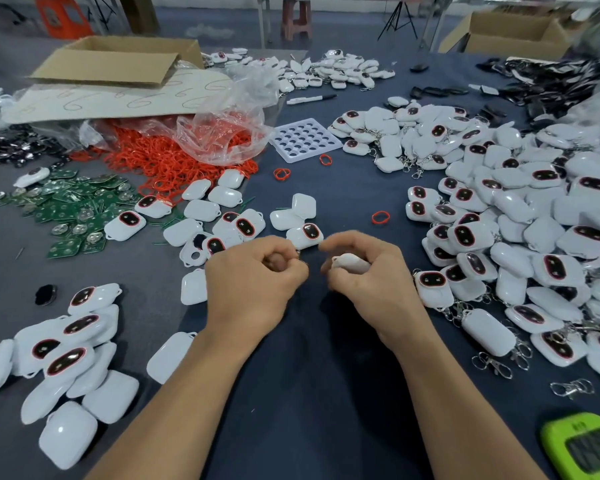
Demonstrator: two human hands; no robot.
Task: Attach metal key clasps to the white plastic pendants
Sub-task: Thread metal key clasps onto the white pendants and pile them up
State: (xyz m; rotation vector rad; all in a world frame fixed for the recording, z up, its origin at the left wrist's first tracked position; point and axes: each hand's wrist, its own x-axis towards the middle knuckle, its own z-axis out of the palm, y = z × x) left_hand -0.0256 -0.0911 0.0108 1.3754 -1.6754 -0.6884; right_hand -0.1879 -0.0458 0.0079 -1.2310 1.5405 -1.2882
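two hands: the left hand (253,271) and the right hand (364,277) are working close together above the desk (309,393), fingertips nearly meeting.
right hand: its fingers are curling round one white pendant (352,263), holding it with one end pointing toward the left hand.
left hand: its fingers are curling tight, thumb against forefinger, pinching what appears to be a metal clasp (297,252); only a small glint is showing at the fingertips.
step in hand: judging by the pose, the clasp is being brought to the pendant's end and is not yet joined.
done: a big heap of pendants (499,237) is lying to the right of the right hand, many trailing clasps along its near edge, so a large share is looking finished.
left to do: bare pendants (73,341) are waiting to the left of the left hand, and more just beyond both hands, with no clasps showing.
supply: a few loose clasps (492,365) are lying near the right forearm, on its right.
progress: the job is looking well under way, with dozens of pieces remaining.
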